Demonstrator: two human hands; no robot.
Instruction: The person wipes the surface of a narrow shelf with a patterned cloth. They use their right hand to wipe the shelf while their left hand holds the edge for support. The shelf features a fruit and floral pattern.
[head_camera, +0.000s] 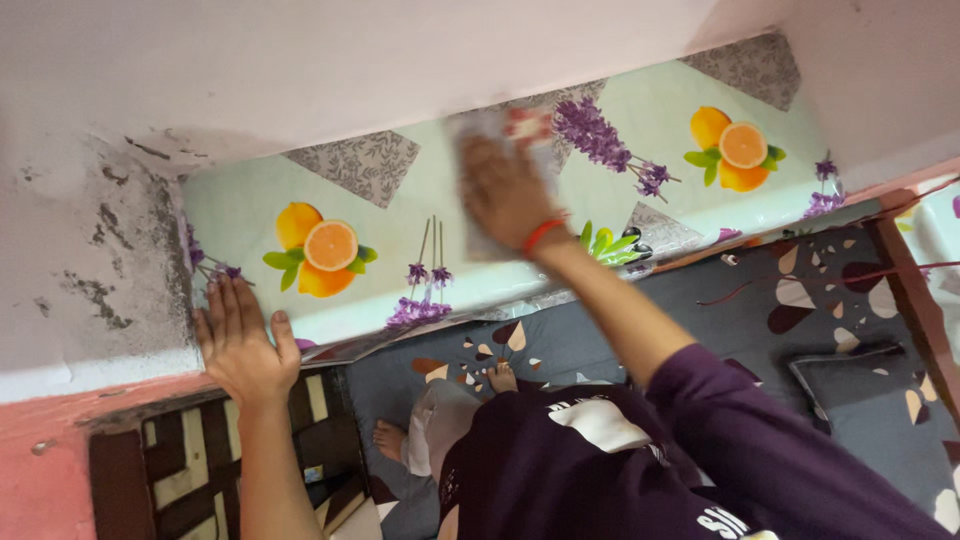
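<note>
A pale cloth (490, 130) lies flat on the patterned shelf (250, 200), pressed there under the right hand (505, 190). The cloth is blurred, so its weave and exact edges are hard to read; it looks thin, soft and light, the sort of thing that bunches easily and is best held under a spread palm or pinched at a gathered edge. The right fingers are laid on top of it, pressing down; whether they are spread or closed together I cannot tell through the blur. An orange band (542, 235) circles that wrist.

The left hand (240, 345) rests flat at the shelf's near edge, fingers straight and close together, thumb out, holding nothing.

The shelf covering looks smooth and likely slippery under a cloth. On it I count two printed orange clusters (318, 248), several purple flower sprigs (600, 135) and a few grey patterned diamonds (362, 165). One cloth, two hands, one wristband.

Behind the shelf rises a pale wall (90, 250) with dark patchy stains on its left part. Below lies a grey bedspread (820, 310) with leaf shapes, one matching pillow (860, 395), and the person's two bare feet (500, 378).
</note>
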